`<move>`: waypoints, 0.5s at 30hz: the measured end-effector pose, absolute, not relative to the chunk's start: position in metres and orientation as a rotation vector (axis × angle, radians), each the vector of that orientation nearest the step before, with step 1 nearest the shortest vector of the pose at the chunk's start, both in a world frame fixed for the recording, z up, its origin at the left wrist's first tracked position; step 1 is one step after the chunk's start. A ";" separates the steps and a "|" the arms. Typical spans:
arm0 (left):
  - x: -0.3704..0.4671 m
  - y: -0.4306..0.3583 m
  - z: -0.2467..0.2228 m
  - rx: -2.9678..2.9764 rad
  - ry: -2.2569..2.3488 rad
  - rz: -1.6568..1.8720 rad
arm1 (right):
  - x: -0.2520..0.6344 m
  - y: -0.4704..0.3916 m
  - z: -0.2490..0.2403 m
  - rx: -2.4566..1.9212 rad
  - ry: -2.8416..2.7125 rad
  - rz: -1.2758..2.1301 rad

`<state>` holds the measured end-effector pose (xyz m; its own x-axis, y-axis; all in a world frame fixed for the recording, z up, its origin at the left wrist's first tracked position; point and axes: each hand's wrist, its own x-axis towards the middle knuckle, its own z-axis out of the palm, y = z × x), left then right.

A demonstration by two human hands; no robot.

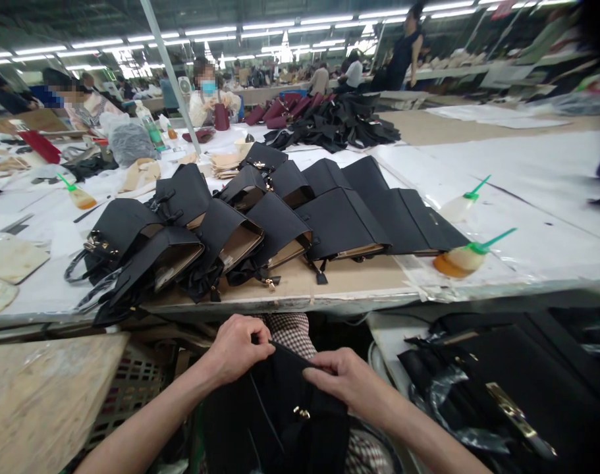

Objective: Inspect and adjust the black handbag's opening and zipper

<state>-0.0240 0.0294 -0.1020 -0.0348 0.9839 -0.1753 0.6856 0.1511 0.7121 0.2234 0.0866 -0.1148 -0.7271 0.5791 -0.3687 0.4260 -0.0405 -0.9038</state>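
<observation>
A black handbag rests on my lap, with gold-coloured hardware showing near its middle. My left hand pinches the bag's upper edge at its left corner, thumb and fingers pressed together. Further right along that same edge, my right hand grips the black material between thumb and fingers. The inside of the bag is hidden from me. Just beyond my hands, several black handbags lie overlapping in rows on the table, some with tan inner edges and tassels showing.
Two squeeze bottles with green nozzles, one holding amber liquid, stand at the table's right. More black bags lie on a lower surface at right. A worn board is at left. Co-workers sit across the table.
</observation>
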 end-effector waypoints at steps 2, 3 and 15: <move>-0.024 0.030 -0.103 1.591 1.785 0.591 | 0.216 0.099 -0.112 -1.015 -2.210 1.898; -0.025 0.030 -0.104 1.587 1.784 0.592 | 0.211 0.104 -0.112 -0.970 -2.265 1.908; -0.030 0.031 -0.107 1.569 1.730 0.616 | 0.155 0.133 -0.127 -0.526 -2.631 1.793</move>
